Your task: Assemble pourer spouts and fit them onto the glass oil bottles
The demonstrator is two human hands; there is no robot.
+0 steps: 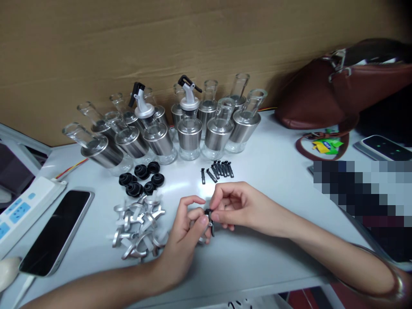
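My left hand (183, 236) is closed around a silver pourer spout (202, 239), most of it hidden by the fingers. A small black lever (212, 231) sits at the top of that spout. With thumb and forefinger my right hand (243, 208) pinches the lever's upper end; whether it is fastened to the spout I cannot tell. Loose silver spouts (149, 221) lie in a heap left of my left hand. Behind them are several black rubber stoppers (133, 189). More black levers (222, 169) lie in a row beyond my right hand.
Several glass bottles with steel sleeves (189, 133) stand along the cardboard wall (199, 38); two carry finished-looking pourers (189, 101). A phone (58, 231) and power strip (21, 210) are at left. A brown bag (309, 94) and green-yellow packets (328, 146) are at right.
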